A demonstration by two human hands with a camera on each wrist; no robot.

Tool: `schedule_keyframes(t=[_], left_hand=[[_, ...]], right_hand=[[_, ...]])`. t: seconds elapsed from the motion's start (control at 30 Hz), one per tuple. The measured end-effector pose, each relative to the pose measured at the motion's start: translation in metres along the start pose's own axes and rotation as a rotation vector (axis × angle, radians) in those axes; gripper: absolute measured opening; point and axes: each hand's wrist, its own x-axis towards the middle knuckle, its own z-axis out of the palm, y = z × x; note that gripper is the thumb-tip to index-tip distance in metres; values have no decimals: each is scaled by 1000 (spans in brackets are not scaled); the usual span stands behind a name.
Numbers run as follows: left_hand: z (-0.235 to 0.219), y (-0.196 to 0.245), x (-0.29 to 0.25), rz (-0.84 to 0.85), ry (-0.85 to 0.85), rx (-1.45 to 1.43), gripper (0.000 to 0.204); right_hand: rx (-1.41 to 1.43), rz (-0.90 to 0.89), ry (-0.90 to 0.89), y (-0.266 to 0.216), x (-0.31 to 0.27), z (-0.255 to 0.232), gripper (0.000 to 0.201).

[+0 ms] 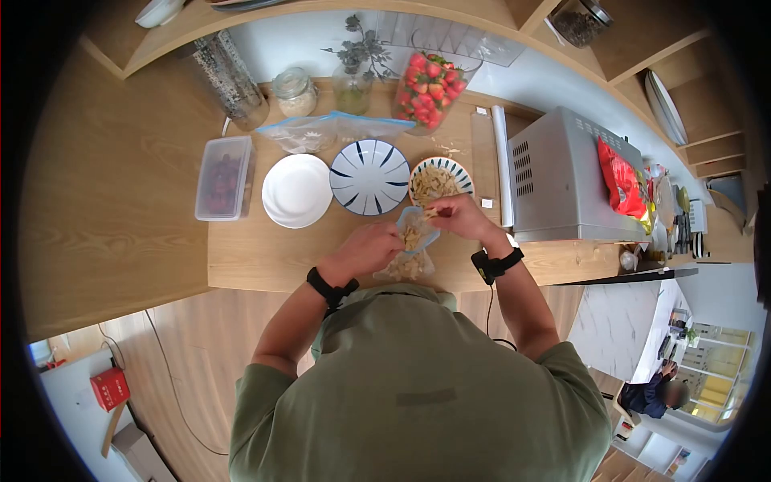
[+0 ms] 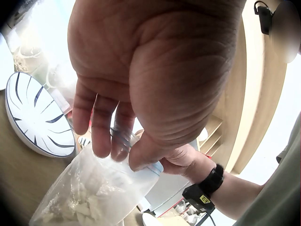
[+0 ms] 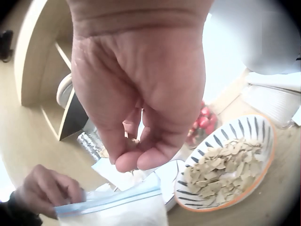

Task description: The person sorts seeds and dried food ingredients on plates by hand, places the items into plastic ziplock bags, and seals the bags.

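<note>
My left hand (image 1: 373, 247) pinches the edge of a clear zip bag (image 2: 117, 190) with a blue seal strip. Pale dried slices (image 2: 82, 207) lie in the bottom of the bag, whose mouth stands open. Just over that mouth, my right hand (image 1: 462, 217) has its fingertips drawn together on a few pale slices (image 3: 133, 140), mostly hidden by the fingers. Behind the right hand sits a striped bowl (image 3: 269, 141) with an orange rim, heaped with more of these slices (image 3: 221, 172).
Left of the bowl are a blue-lined plate (image 1: 369, 177), white plates (image 1: 297, 191) and a lidded plastic box (image 1: 225, 181). Behind them stand zip bags (image 1: 301, 135), a glass jar (image 1: 294, 92) and a clear container of strawberries (image 1: 432, 84). A grey appliance (image 1: 562, 181) bounds the right side.
</note>
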Motion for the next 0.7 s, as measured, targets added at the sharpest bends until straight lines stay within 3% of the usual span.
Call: schedule_keyframes(t=[0.03,0.07,0.13,0.23,0.47,0.53,0.57,0.63,0.7], left_hand=[[1,0,0,4,-1,-2,9],[1,0,0,5,-3,-2,9],[0,2,1,8,7,9,9],[-1,5,1,26,15,51,9],[-3,7,-1,19,12,54,9],[-4,10,-1,-1,19,49,9],[-4,10,-1,1,25,53,9],[-1,9,0,14,9,49,9],[-4,13,-1,10,14,51,9]], right_hand=[[-174,-47,-70,-13,-2,6,27],[-172,-47,-68,-28,-4,13,27],[-600,-219,-174,-52,-6,23,26],[-703,-129,-210,-43,-8,32,25],[-411,-135,-183,-31,6,14,21],[41,156,-15,0,24,0,19],[36,151,-15,13,34,-8,19],[-508,132,359,36,50,-19,36],[-671,54,419,56,55,-19,43]])
